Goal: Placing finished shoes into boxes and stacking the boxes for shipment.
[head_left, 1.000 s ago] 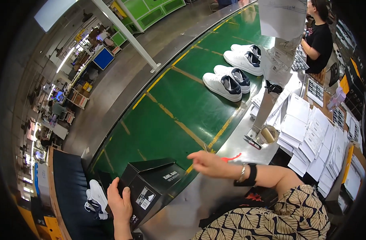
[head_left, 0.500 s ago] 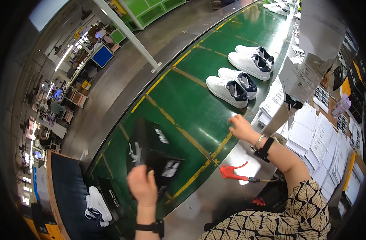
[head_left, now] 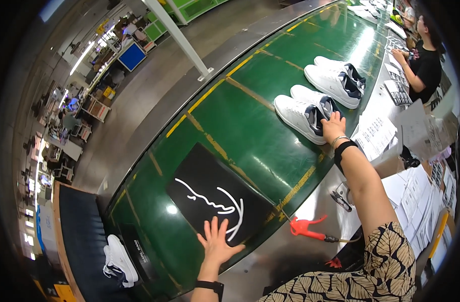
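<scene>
A black shoe box (head_left: 215, 196) with a white curved mark on its lid lies flat on the green conveyor belt (head_left: 250, 95). My left hand (head_left: 217, 244) rests on the box's near edge, fingers spread. My right hand (head_left: 333, 126) reaches out to the heel of the nearer pair of white shoes (head_left: 305, 110) on the belt and touches their dark collar. A second pair of white shoes (head_left: 335, 75) stands just beyond.
A red air blow gun (head_left: 305, 227) and black scissors (head_left: 340, 199) lie on the steel ledge by the belt. Paper sheets (head_left: 416, 191) cover the table to my right. Another person (head_left: 423, 60) works further along. One more white pair (head_left: 120, 259) lies lower left.
The black box, held up tilted in my left hand earlier, now lies flat on the belt. My right hand has stretched from near the ledge out to the white shoes.
</scene>
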{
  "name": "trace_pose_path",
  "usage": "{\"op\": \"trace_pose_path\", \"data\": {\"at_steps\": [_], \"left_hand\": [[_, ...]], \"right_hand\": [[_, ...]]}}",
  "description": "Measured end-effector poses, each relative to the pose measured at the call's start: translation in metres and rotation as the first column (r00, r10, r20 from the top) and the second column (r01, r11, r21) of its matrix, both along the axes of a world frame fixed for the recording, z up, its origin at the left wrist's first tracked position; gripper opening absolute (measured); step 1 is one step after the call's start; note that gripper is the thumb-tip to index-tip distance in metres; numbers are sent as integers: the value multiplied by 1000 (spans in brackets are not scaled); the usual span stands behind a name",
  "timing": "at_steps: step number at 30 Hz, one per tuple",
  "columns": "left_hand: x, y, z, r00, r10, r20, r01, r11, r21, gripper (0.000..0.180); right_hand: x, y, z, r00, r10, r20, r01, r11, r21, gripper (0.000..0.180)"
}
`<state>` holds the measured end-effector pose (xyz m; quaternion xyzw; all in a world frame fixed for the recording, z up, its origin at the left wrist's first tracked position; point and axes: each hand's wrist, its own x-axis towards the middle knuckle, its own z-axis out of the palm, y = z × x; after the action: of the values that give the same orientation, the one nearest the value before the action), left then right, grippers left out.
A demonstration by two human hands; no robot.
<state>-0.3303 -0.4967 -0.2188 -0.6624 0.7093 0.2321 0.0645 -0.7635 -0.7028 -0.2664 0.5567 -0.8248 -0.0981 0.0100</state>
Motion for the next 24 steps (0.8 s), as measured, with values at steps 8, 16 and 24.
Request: {"op": "trace_pose_path", "data": {"at_steps": [8, 16, 24], "left_hand": [[25, -5, -9, 998, 69, -14, -69, 997, -45, 97], [30, 0, -11, 993, 104, -64, -109, 990, -92, 92], [25, 14, -19, 988, 129, -84, -144, 970, -198, 85]], "right_hand": [[0, -9, 13, 982, 185, 32, -188, 967, 171, 26], [55, -12, -11, 730, 545, 412, -508, 836, -207, 38], [196, 53, 116, 371, 506, 779, -464, 827, -316, 32]]}}
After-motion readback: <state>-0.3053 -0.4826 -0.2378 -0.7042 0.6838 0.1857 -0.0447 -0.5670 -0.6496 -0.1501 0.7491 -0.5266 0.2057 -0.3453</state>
